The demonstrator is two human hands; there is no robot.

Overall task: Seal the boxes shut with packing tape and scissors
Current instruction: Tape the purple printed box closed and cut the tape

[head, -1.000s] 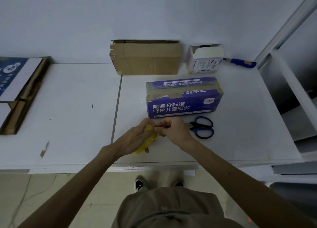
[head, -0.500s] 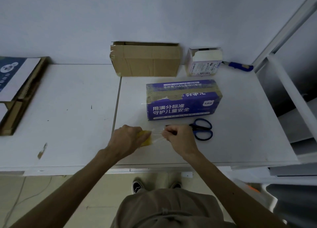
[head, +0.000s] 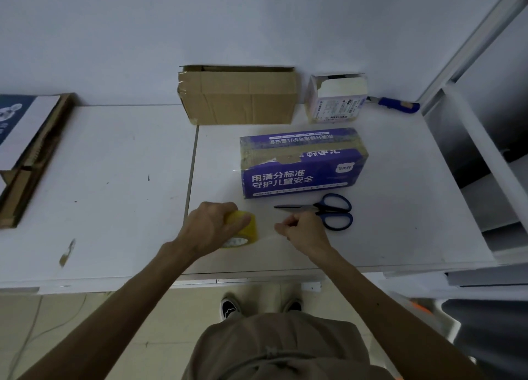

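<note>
A blue-handled tool (head: pixel 397 105) lies at the far right corner of the surface (head: pixel 114 179); flat cardboard (head: pixel 31 151) lies along its left edge.

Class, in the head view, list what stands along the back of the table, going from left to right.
flattened cardboard → brown cardboard box → small white box → blue-handled knife

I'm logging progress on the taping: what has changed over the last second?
The hands have parted: the right hand, pinching the tape strip, drew it rightward off the tape roll, which the left hand grips and shifted left. The scissors and purple box lie as before.
</note>
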